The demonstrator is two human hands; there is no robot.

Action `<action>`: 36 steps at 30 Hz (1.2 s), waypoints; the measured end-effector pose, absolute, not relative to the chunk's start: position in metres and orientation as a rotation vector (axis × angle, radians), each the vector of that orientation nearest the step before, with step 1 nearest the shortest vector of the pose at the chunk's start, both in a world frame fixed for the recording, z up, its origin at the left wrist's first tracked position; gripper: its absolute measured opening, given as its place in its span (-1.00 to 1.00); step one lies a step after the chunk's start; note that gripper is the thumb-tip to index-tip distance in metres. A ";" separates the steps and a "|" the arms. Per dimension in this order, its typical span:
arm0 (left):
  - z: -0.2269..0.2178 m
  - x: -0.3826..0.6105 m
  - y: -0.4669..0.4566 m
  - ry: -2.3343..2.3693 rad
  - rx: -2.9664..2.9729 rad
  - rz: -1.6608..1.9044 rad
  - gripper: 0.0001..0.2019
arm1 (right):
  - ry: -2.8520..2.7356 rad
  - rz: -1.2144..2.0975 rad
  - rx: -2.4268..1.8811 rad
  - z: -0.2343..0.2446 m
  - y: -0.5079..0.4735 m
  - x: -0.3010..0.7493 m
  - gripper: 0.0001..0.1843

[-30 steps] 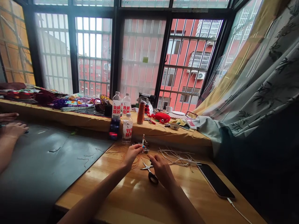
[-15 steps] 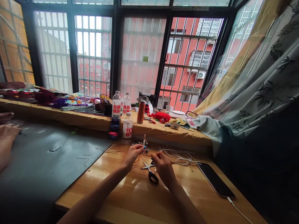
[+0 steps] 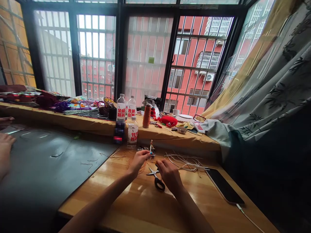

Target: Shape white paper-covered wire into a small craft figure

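Note:
My left hand (image 3: 139, 162) pinches a short whitish cord piece (image 3: 151, 147) that stands upright from the fingertips. A small bright blue spot shows at those fingertips; I cannot tell whether it is a nail or part of the piece. Just to the right, my right hand (image 3: 169, 174) is closed in a pinch on a thin orange-brown thread (image 3: 153, 162). Partly beneath the right hand, black-handled scissors (image 3: 159, 184) lie on the wooden table with blades apart. Loose loops of orange thread (image 3: 143, 169) lie behind the left wrist.
White cords (image 3: 187, 163) lie behind my right hand, near a phone (image 3: 224, 186) on a cable. Water bottles (image 3: 132, 132) and a thread spool (image 3: 146, 116) stand toward the window, beside a red stuffed toy (image 3: 168, 121). Another person's hand (image 3: 5, 152) is over the grey table (image 3: 48, 181).
My right hand has shifted slightly toward the left one; both keep their pinch. The other person's hand at the far left has moved further left.

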State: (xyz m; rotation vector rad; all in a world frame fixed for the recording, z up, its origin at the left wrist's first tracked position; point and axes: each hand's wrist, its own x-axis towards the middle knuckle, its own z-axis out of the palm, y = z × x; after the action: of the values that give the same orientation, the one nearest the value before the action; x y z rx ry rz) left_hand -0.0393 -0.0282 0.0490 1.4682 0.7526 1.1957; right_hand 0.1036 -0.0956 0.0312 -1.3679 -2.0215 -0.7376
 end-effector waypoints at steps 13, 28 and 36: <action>0.043 -0.034 -0.027 0.775 1.694 1.236 -0.79 | -2.033 -0.695 -1.379 0.031 -0.094 0.103 -0.76; 0.043 -0.033 -0.029 0.754 1.676 1.205 -0.81 | -2.049 -0.683 -1.406 0.030 -0.094 0.104 -0.73; 0.039 -0.033 -0.024 0.776 1.718 1.216 -0.80 | -2.128 -0.778 -1.350 0.028 -0.093 0.106 -0.69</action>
State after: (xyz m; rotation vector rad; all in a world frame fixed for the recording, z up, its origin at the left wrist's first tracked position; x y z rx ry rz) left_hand -0.0329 -0.0243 0.0390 1.7182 0.7762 1.2161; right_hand 0.1065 -0.0932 0.0283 -1.3496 -2.1282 -0.7780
